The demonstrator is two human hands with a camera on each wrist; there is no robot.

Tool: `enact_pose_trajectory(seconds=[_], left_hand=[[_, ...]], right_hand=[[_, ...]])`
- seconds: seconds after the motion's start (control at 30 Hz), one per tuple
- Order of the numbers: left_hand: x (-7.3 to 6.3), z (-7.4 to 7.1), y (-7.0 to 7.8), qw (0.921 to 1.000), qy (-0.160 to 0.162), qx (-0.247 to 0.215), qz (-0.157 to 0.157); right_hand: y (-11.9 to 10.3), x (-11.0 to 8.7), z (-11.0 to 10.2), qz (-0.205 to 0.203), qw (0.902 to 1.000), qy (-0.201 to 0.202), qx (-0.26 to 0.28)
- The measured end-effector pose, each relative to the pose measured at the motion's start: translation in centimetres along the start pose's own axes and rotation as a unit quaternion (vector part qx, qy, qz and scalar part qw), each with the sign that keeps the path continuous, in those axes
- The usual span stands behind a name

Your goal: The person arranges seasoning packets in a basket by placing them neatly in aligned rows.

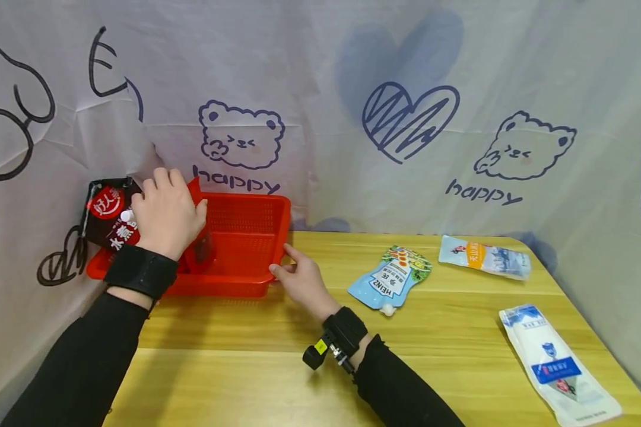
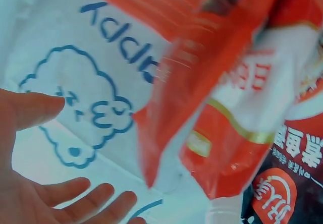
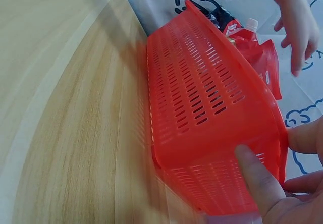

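My right hand pinches the near right corner of a red plastic basket, thumb on the rim and fingers against the outer wall. Over the basket's left part is my left hand, its fingers loosely spread in the left wrist view and holding nothing. Close beside that hand, a red spouted pouch stands in the basket, its white cap showing; the head view mostly hides it. A black packet with a red round logo leans at the basket's left end.
On the wooden table, a light blue Heinz pouch lies right of the basket. Farther right are a blue, white and orange tube and a white packet. A patterned cloth hangs behind the table and at its sides.
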State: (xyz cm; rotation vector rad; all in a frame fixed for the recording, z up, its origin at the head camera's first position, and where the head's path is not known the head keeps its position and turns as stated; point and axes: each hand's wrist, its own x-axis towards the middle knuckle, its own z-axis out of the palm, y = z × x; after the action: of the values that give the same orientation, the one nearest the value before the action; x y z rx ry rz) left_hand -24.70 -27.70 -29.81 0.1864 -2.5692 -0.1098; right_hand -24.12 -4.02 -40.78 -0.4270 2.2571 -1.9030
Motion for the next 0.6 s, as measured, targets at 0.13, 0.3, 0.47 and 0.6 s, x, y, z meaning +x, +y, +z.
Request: enact_pose_trajectory(seconds=[0.13, 0.3, 0.47, 0.6], left_hand=[[-1.5, -0.5, 0.8, 0.9987, 0.032, -0.035, 0.020], [-3.4, -0.4, 2.0, 0.9931, 0.057, -0.091, 0.047], [-5.4, 0.5, 3.0, 0.9863, 0.061, -0.138, 0.067], [-7.0, 1.4, 3.8, 0.9821, 0.056, -0.161, 0.082]], right_hand=[[0.0, -0.1, 0.0, -0.004, 0.9998, -0.008, 0.018], [0.2, -0.2, -0.2, -0.006, 0.9985, -0.020, 0.051], [0.7, -0.2, -0.3, -0.010, 0.9969, -0.028, 0.073], [1.2, -0.3, -0.5, -0.004, 0.9954, -0.030, 0.091]])
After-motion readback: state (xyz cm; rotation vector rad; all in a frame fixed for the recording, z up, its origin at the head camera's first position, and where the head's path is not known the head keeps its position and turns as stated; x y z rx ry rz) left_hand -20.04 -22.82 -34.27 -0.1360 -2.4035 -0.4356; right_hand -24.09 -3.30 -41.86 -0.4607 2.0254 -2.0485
